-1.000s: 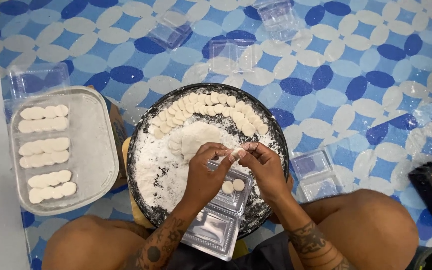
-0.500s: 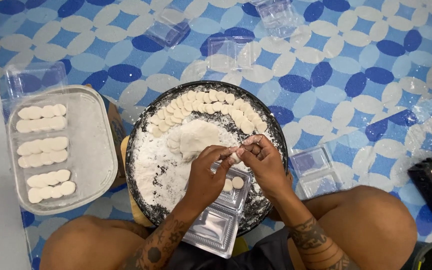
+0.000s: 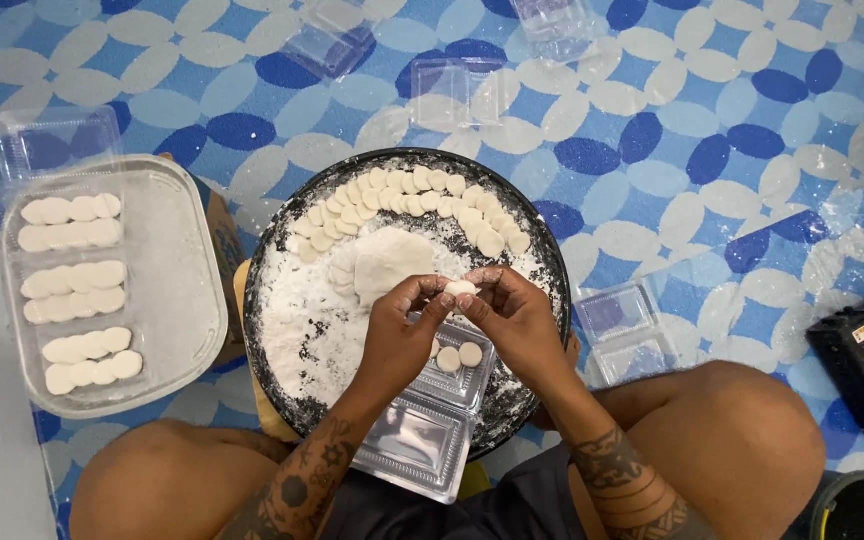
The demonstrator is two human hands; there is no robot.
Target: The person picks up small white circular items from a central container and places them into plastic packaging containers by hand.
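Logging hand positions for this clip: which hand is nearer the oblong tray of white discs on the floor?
Left. The left hand is over the round floured pan, on the side toward the oblong tray; the right hand is farther away, beyond the left.

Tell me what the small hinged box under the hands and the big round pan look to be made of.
The hinged box looks like thin clear plastic, glossy: you see through it and its ridges catch glints. The round pan looks like dark metal or enamel with a matt black rim, though white flour coats most of it, so that is uncertain.
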